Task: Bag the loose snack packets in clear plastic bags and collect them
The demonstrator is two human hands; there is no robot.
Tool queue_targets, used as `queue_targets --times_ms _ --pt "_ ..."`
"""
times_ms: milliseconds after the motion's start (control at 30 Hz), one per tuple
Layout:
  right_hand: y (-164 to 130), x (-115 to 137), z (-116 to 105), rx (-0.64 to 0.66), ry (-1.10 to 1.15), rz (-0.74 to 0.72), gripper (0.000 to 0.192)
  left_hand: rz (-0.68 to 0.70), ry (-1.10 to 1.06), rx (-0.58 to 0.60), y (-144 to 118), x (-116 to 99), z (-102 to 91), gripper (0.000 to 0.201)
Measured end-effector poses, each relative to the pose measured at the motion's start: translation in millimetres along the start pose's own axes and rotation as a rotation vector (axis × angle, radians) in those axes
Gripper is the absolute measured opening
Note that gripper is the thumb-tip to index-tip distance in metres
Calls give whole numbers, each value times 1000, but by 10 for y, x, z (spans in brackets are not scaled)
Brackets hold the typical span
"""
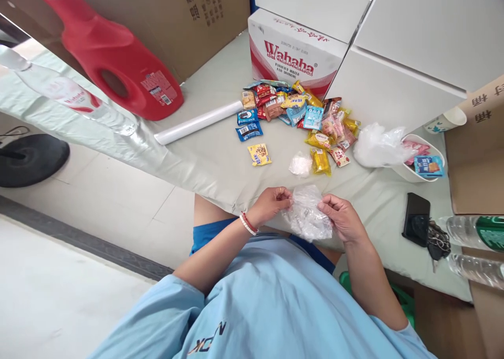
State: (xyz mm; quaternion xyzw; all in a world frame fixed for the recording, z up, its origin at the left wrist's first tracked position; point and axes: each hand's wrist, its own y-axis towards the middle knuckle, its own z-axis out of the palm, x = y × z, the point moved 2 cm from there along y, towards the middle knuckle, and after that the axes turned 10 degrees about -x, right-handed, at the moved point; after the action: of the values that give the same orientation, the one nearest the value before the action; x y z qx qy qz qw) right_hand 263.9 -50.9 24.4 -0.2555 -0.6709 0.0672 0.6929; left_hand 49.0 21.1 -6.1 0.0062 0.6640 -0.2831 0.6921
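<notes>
Clear crinkled plastic bag [307,217], thin film: pinched between left hand [270,204] and right hand [342,217] (snack packets [299,115] heaped beyond, on desk [220,159]).

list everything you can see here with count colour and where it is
clear plastic bag: one, see-through, held between both hands at the table's near edge
snack packets: a loose pile, too many to count, mixed colours, mid table
Wahaha box: one, white and red, behind the pile
red jug: one, far left
paper roll: one, white, left of the pile
white bowl: one, right, packets inside
phone: one, black, right edge, keys beside it
table: one, pale green cover
left hand: grip pinching the bag, beaded bracelet on the wrist
right hand: grip pinching the bag
</notes>
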Motion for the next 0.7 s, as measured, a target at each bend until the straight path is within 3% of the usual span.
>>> queue_targets --times_ms 133,200,300,367,467,567,633,700 --pt "95 -83 -115 -105 69 0 47 -87 -232 136 -76 -70 -15 39" --pt "131 -113 -181 -240 28 -88 46 -125 -295 175 -113 -94 -14 43" --pt "71 -75 -208 -436 -67 -301 39 -88 -284 30 -121 -96 -11 49" --pt "-8 -14 -104 -388 -148 -410 34 -36 -230 -57 -121 -78 29 52" --pt "-62 55 190 -143 -284 -496 43 -11 -189 -11 -144 -50 146 53" --pt "-4 44 399 69 -272 -413 31 -2 -210 -22 -180 -48 177 52" --pt "48 29 381 107 -181 -332 30 -13 -222 -94 -198 -56 103 53" --pt "89 30 226 30 -88 -302 30 -34 -243 -164 -213 -63 -24 53"
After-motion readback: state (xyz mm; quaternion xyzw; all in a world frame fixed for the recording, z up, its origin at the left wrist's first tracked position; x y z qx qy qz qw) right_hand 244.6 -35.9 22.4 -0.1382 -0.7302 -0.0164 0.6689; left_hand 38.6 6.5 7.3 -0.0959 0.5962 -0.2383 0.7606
